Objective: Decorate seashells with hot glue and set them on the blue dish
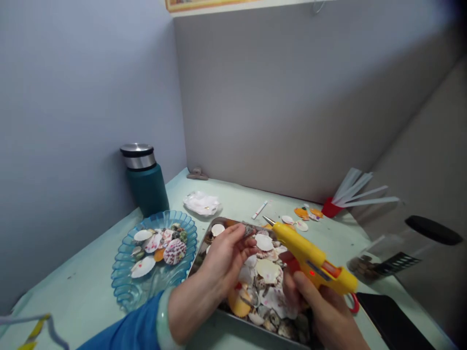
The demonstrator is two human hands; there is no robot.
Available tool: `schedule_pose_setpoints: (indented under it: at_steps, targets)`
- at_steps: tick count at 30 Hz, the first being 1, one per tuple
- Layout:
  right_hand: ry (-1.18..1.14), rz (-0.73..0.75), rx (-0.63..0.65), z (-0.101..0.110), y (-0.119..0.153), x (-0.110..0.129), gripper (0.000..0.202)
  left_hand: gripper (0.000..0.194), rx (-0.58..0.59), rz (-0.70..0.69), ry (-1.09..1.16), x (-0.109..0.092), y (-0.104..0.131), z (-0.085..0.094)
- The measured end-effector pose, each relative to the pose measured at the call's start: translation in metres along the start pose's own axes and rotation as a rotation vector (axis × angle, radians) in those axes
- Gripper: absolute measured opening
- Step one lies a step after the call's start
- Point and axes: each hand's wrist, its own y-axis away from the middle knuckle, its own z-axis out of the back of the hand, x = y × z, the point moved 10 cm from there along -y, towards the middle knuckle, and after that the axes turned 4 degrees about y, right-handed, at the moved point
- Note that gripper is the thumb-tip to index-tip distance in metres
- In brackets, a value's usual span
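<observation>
My right hand (324, 306) is wrapped round the handle of a yellow hot glue gun (302, 245), whose red light is lit. The gun's metal nozzle points up and left, near my left fingertips. My left hand (231, 250) pinches a small greyish shell (249, 229) between thumb and fingers. Under both hands lies a metal tray (197, 255) heaped with seashells, among them a pale scallop shell (268, 270) and an orange shell (240, 301). My hands and the gun cover part of the heap.
To the left, a blue scalloped plate (122, 265) holds several shells, with a teal bottle (148, 187) behind it. A crumpled white packet (202, 203) lies at the back. At right are a red cup (331, 208) of glue sticks, a clear jar (379, 257) and a black phone (392, 321).
</observation>
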Motion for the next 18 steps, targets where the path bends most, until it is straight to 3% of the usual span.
schedule_pose_setpoints:
  at_steps: [1, 4, 7, 12, 15, 18]
  targets:
    - [0.054, 0.007, -0.038, 0.006, -0.001, -0.001, 0.038, 0.003, 0.027, -0.002, -0.027, 0.0, -0.001, 0.001]
    - [0.232, 0.098, -0.15, 0.021, -0.001, 0.007, 0.03, 0.019, 0.064, 0.043, -0.129, 0.005, -0.004, 0.013]
    - [0.34, 0.183, -0.201, 0.024, 0.003, 0.017, 0.02, 0.026, 0.094, 0.033, -0.169, 0.003, -0.005, 0.023]
    - [0.418, 0.291, -0.084, 0.008, 0.005, 0.031, 0.011, 0.031, 0.108, 0.003, -0.179, -0.004, -0.002, 0.029]
    - [0.451, 0.306, 0.021, -0.006, 0.003, 0.037, 0.008, 0.033, 0.12, -0.021, -0.162, -0.009, -0.003, 0.03]
    - [0.457, 0.299, 0.039, -0.009, 0.003, 0.039, 0.006, 0.031, 0.147, -0.026, -0.149, -0.01, -0.004, 0.029]
